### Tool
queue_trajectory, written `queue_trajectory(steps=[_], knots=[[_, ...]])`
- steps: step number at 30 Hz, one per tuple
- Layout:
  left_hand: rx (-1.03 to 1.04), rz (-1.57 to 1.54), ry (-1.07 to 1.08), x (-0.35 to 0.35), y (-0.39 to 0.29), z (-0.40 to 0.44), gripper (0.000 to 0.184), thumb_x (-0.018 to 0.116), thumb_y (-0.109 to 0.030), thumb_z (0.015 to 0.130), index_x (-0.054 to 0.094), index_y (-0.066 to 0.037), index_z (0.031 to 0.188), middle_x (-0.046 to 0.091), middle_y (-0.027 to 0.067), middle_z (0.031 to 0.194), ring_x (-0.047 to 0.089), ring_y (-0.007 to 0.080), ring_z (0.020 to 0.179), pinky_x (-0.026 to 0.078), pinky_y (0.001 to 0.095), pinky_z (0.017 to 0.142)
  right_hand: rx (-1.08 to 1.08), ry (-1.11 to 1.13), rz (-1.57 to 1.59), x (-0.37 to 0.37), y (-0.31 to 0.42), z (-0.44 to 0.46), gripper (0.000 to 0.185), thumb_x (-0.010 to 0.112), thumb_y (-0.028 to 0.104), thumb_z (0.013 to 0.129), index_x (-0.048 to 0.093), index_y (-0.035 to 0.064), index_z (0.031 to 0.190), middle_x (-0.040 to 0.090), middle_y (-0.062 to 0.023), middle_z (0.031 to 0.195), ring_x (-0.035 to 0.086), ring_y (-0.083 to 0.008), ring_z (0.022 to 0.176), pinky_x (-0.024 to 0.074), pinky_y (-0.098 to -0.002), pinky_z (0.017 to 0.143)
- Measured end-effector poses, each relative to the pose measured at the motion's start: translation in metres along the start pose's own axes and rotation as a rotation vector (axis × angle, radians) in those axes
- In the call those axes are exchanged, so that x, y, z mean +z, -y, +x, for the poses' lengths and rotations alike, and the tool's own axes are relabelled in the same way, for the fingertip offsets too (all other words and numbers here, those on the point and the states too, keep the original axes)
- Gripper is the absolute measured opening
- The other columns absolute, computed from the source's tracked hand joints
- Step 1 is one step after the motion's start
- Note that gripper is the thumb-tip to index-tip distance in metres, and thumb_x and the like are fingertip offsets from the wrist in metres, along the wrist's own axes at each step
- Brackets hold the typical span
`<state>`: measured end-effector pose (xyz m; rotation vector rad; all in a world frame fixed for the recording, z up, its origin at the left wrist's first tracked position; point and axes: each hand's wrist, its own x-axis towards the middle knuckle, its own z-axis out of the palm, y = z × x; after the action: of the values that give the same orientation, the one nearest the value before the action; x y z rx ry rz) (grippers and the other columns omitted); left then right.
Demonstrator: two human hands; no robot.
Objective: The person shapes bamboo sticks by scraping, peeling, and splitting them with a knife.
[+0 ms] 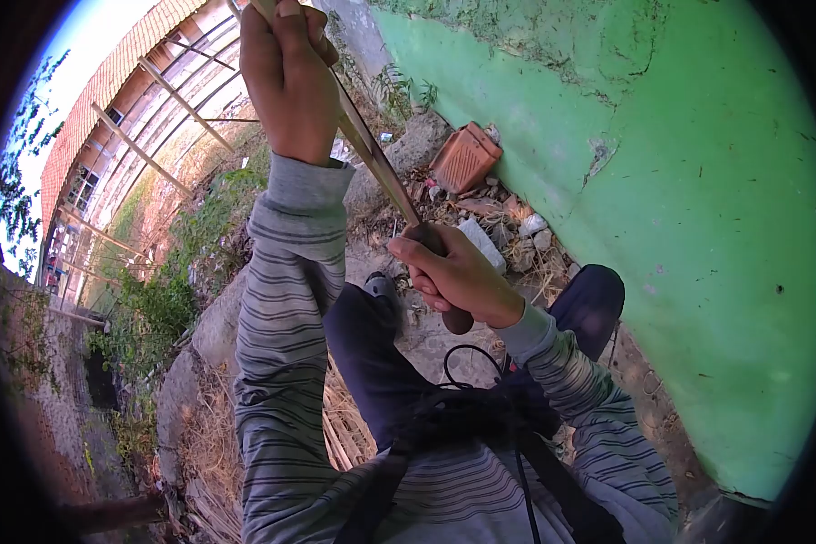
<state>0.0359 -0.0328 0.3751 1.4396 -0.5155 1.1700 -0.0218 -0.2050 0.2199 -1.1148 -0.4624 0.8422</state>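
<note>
My right hand (467, 276) is closed around the dark brown wooden handle of a machete (458, 320), whose rounded butt shows below the fingers. From the handle, its long narrow blade slants up and to the left. Higher up, my left hand (290, 86) is closed on a pale, thin strip of wood or bamboo (361, 139). The strip lies along the blade, and I cannot tell exactly where the two touch. Part of the strip is hidden by the left fingers, and its upper end runs out at the top edge.
A green wall (689, 272) rises close on the right. An orange ridged clay block (467, 159) lies among rubble at its foot. My dark-trousered knees (363, 349) are bent below. Slender sticks (340, 426) lie beside me; plants (150, 308) and a tile-roofed building (100, 118) stand left.
</note>
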Motion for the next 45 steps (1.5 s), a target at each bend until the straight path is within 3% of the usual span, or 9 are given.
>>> queue_trajectory(steps=[2, 4, 7, 18, 23, 28, 33, 39, 45], knots=[[0.001, 0.001, -0.017, 0.001, 0.003, -0.002, 0.015, 0.047, -0.017, 0.105, 0.056, -0.005, 0.106, 0.044, -0.0031, 0.071, 0.032, 0.0043, 0.057, 0.028, 0.0240, 0.052, -0.023, 0.014, -0.016, 0.004, 0.006, 0.002, 0.023, 0.062, 0.028, 0.099, 0.054, 0.0071, 0.092, 0.045, 0.0032, 0.060, 0.039, -0.0039, 0.041, 0.0317, -0.0223, 0.038], [0.085, -0.025, 0.016, 0.001, 0.006, -0.001, 0.020, 0.046, -0.029, 0.108, 0.054, -0.010, 0.109, 0.029, -0.0067, 0.065, 0.021, 0.0035, 0.052, 0.021, 0.0227, 0.046, -0.047, 0.030, -0.033, 0.002, 0.001, 0.004, 0.023, 0.062, 0.027, 0.099, 0.053, 0.0074, 0.091, 0.045, 0.0031, 0.060, 0.038, -0.0042, 0.041, 0.0320, -0.0226, 0.038], [0.005, -0.055, -0.038, -0.004, -0.001, -0.003, 0.017, 0.048, -0.019, 0.105, 0.057, -0.005, 0.103, 0.041, -0.0040, 0.070, 0.029, 0.0046, 0.057, 0.028, 0.0238, 0.053, 0.018, 0.042, 0.014, -0.016, -0.025, 0.013, 0.025, 0.063, 0.027, 0.098, 0.051, 0.0080, 0.086, 0.045, 0.0030, 0.060, 0.039, -0.0045, 0.041, 0.0324, -0.0230, 0.037], [0.042, -0.074, -0.053, 0.002, -0.001, -0.006, 0.019, 0.048, -0.025, 0.106, 0.057, -0.008, 0.103, 0.033, -0.0061, 0.067, 0.023, 0.0039, 0.054, 0.024, 0.0232, 0.048, -0.021, 0.027, 0.010, 0.005, 0.011, 0.018, 0.028, 0.062, 0.025, 0.097, 0.048, 0.0089, 0.079, 0.045, 0.0036, 0.058, 0.042, -0.0041, 0.042, 0.0359, -0.0231, 0.038], [0.153, 0.005, -0.028, -0.002, 0.002, -0.004, 0.022, 0.046, -0.029, 0.108, 0.056, -0.010, 0.102, 0.028, -0.0075, 0.065, 0.019, 0.0028, 0.051, 0.020, 0.0221, 0.045, 0.052, -0.010, 0.024, -0.023, -0.060, 0.024, 0.028, 0.063, 0.025, 0.097, 0.048, 0.0091, 0.078, 0.045, 0.0038, 0.059, 0.041, -0.0041, 0.042, 0.0330, -0.0229, 0.037], [0.145, 0.028, -0.070, 0.001, 0.005, -0.004, 0.022, 0.046, -0.029, 0.108, 0.055, -0.010, 0.101, 0.028, -0.0078, 0.065, 0.020, 0.0022, 0.051, 0.021, 0.0219, 0.045, 0.133, -0.043, 0.115, -0.011, -0.042, 0.018, 0.028, 0.062, 0.025, 0.097, 0.047, 0.0094, 0.080, 0.043, 0.0041, 0.059, 0.040, -0.0042, 0.042, 0.0340, -0.0229, 0.038], [0.169, 0.068, -0.093, 0.007, 0.007, -0.004, 0.022, 0.046, -0.029, 0.108, 0.055, -0.010, 0.101, 0.029, -0.0079, 0.066, 0.021, 0.0019, 0.052, 0.021, 0.0218, 0.045, -0.020, 0.009, 0.022, 0.002, -0.013, 0.019, 0.025, 0.064, 0.024, 0.095, 0.049, 0.0080, 0.082, 0.047, 0.0030, 0.058, 0.044, -0.0052, 0.042, 0.0369, -0.0236, 0.037], [0.187, 0.050, -0.050, -0.001, 0.002, -0.005, 0.022, 0.046, -0.030, 0.108, 0.055, -0.011, 0.101, 0.029, -0.0077, 0.066, 0.020, 0.0020, 0.051, 0.020, 0.0218, 0.045, 0.192, -0.059, 0.081, -0.047, -0.098, 0.033, 0.025, 0.063, 0.024, 0.096, 0.049, 0.0086, 0.083, 0.045, 0.0030, 0.062, 0.040, -0.0046, 0.043, 0.0353, -0.0232, 0.038], [0.179, 0.053, -0.065, 0.000, 0.007, -0.004, 0.023, 0.046, -0.030, 0.108, 0.054, -0.010, 0.100, 0.029, -0.0074, 0.066, 0.020, 0.0024, 0.051, 0.020, 0.0221, 0.045, 0.147, -0.060, 0.108, -0.028, -0.071, 0.030, 0.026, 0.062, 0.024, 0.097, 0.048, 0.0085, 0.082, 0.044, 0.0033, 0.060, 0.040, -0.0049, 0.042, 0.0350, -0.0235, 0.038]])
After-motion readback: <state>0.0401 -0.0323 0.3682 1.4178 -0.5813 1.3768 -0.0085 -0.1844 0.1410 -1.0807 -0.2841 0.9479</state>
